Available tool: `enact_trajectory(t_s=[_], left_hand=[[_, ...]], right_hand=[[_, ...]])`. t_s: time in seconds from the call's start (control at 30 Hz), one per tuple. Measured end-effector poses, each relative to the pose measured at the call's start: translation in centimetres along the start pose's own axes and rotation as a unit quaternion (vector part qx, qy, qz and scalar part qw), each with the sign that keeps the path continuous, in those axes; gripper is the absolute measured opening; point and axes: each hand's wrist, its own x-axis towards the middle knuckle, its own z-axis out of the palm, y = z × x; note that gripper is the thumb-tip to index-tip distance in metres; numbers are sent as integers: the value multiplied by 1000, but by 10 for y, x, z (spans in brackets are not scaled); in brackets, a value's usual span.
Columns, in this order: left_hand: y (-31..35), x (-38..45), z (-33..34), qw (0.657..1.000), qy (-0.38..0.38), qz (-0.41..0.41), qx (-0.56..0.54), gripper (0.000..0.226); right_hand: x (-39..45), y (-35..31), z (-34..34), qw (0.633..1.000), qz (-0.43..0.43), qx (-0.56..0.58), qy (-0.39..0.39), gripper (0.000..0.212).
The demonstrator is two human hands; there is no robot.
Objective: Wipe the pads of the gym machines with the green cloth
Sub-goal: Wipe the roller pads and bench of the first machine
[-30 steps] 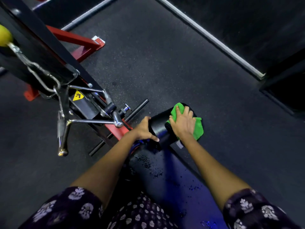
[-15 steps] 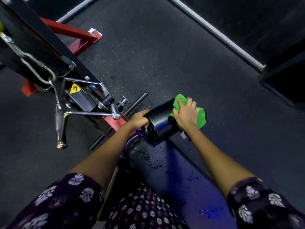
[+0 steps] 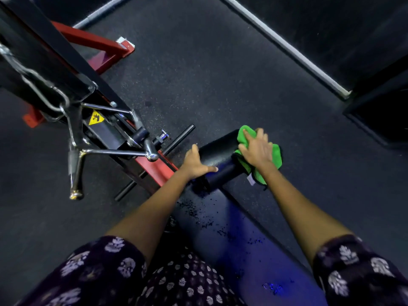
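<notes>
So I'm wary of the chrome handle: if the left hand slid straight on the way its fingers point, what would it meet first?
Probably not that handle. The left hand points along the black roller pad, toward the green cloth under the right hand.

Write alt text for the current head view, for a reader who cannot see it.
A person's right hand presses a green cloth onto a black roller pad while the left hand steadies its other end. A chrome cable handle hangs on the left.

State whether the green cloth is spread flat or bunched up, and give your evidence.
Bunched up. The green cloth lies in crumpled folds draped over the end of the black roller pad, pressed under the right hand.
</notes>
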Motion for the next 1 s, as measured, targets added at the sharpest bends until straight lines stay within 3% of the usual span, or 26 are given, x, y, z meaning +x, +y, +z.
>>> enact_trajectory(t_s=[0.17, 0.27, 0.33, 0.43, 0.5, 0.67, 0.8, 1.0], left_hand=[[-2, -18, 19, 989, 35, 49, 138, 111], [-2, -34, 41, 954, 69, 79, 280, 102], [-3, -42, 52, 943, 91, 85, 308, 103], [3, -44, 49, 950, 113, 76, 281, 103], [4, -37, 38, 957, 133, 81, 247, 106], [-4, -7, -4, 963, 53, 94, 246, 123], [-12, -3, -12, 968, -30, 29, 249, 135], [-6, -12, -1, 982, -11, 7, 188, 136]], right_hand=[[-26, -46, 8, 985, -146, -89, -37, 59], [-51, -34, 16, 977, -199, -60, -51, 67], [-41, -13, 11, 985, -159, -46, -52, 67], [-3, 9, -1, 1000, -3, 5, -16, 61], [11, 1, -5, 1000, 25, 3, -14, 56], [-35, -47, 14, 987, -139, -75, -22, 60], [-53, -26, 17, 976, -210, -53, -35, 67], [3, -8, -1, 1000, -11, -10, -18, 57]])
